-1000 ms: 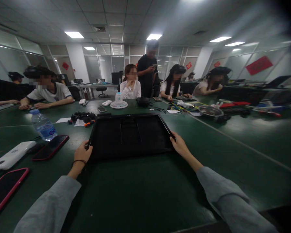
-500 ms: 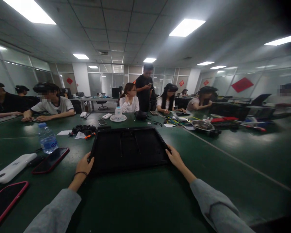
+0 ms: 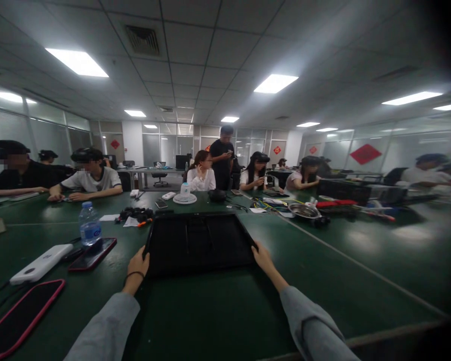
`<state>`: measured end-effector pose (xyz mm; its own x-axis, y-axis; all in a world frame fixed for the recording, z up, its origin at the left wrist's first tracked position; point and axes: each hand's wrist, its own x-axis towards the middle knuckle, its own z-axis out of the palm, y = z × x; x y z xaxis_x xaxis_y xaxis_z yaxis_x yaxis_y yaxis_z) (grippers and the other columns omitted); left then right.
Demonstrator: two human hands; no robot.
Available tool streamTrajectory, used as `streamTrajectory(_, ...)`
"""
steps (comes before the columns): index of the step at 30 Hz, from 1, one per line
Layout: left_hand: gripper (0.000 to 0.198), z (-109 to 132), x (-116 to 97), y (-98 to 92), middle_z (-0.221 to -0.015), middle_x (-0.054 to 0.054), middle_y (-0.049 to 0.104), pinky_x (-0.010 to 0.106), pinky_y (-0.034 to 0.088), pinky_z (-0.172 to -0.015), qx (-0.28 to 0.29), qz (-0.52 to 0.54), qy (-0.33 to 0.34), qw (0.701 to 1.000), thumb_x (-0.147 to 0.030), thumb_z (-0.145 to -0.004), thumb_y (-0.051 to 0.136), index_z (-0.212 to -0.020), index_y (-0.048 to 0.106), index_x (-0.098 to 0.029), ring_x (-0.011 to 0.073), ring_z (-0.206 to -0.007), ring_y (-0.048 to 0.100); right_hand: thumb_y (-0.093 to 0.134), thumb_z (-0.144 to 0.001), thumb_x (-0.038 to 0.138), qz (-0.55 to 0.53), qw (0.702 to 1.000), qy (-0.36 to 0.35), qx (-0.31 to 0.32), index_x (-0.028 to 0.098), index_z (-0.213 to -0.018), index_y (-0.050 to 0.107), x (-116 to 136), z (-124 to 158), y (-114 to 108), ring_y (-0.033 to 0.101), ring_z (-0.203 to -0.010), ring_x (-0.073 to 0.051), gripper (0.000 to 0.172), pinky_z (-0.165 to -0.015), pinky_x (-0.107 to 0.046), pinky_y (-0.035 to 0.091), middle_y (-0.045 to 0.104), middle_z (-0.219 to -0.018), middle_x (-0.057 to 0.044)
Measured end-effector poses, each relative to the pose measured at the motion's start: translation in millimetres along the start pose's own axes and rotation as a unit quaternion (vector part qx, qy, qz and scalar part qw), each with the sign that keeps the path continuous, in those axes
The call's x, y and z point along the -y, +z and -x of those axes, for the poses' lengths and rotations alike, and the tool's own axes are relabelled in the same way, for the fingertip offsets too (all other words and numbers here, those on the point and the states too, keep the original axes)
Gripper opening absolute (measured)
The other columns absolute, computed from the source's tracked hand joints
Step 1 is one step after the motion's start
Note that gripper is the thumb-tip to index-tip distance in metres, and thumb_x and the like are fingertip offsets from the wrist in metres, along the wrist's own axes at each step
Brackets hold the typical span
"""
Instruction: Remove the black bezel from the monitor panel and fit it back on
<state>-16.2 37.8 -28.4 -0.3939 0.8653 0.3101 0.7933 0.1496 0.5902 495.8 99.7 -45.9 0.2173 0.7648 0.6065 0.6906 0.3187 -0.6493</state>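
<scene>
Between my hands is a black, flat, rectangular panel (image 3: 195, 258) with a raised rim, like a shallow tray. Two thin bars run along its middle, but its exact kind is too dark to make out. My left hand (image 3: 137, 266) is closed on its left edge, thumb on top. On the right edge, the fingers of my right hand (image 3: 264, 258) grip the rim. The panel is at or just above the green table (image 3: 210, 321); whether it rests there I cannot tell.
At left are a water bottle (image 3: 89, 224), a white power bank (image 3: 41, 264) and two phones, one pink-edged (image 3: 26, 317). Beyond the panel are black cables (image 3: 133, 215), a small white fan (image 3: 185, 195) and a metal bowl (image 3: 304, 210). Several people sit across the table; one stands.
The head view has tilted up and shifted slightly, so the table things sit lower and further right at left. Both hands keep their grip on the panel.
</scene>
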Motion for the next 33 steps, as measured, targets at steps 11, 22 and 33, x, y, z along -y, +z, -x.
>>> streamTrajectory(11, 0.045, 15.2, 1.8, -12.6, -0.121, 0.017, 0.071, 0.04, 0.052, -0.093, -0.013, -0.008, -0.015, 1.0, -0.029, -0.094, 0.043, -0.135, 0.059, -0.018, 0.0275, -0.11, 0.069, 0.045, -0.081, 0.028, 0.0, 1.0, -0.009, 0.004, 0.021, -0.108, 0.069, 6.5, 11.6, -3.2, 0.069, -0.104, -0.029, 0.038, -0.097, -0.051, 0.052, 0.074, -0.107, -0.012)
streamTrajectory(22, 0.042, 7.2, 17.6, -12.1, -0.123, 0.012, 0.072, 0.037, 0.052, -0.093, 0.028, 0.031, -0.039, 0.998, -0.031, -0.089, 0.051, -0.13, 0.056, -0.019, 0.0261, -0.112, 0.069, 0.046, -0.083, 0.026, -0.007, 0.999, 0.032, 0.036, 0.021, -0.114, 0.067, -5.5, 11.4, 1.0, 0.067, -0.111, -0.027, 0.038, -0.1, -0.047, 0.051, 0.071, -0.116, -0.011)
streamTrajectory(33, 0.056, -24.0, 38.6, 16.7, -0.119, 0.015, 0.071, 0.042, 0.052, -0.097, 0.053, 0.078, -0.015, 0.995, -0.046, -0.089, 0.043, -0.134, 0.053, -0.014, 0.03, -0.114, 0.067, 0.045, -0.088, 0.026, 0.028, 0.995, 0.085, 0.037, 0.02, -0.118, 0.062, -6.4, 7.4, 9.1, 0.065, -0.112, -0.028, 0.035, -0.098, -0.046, 0.05, 0.07, -0.116, -0.013)
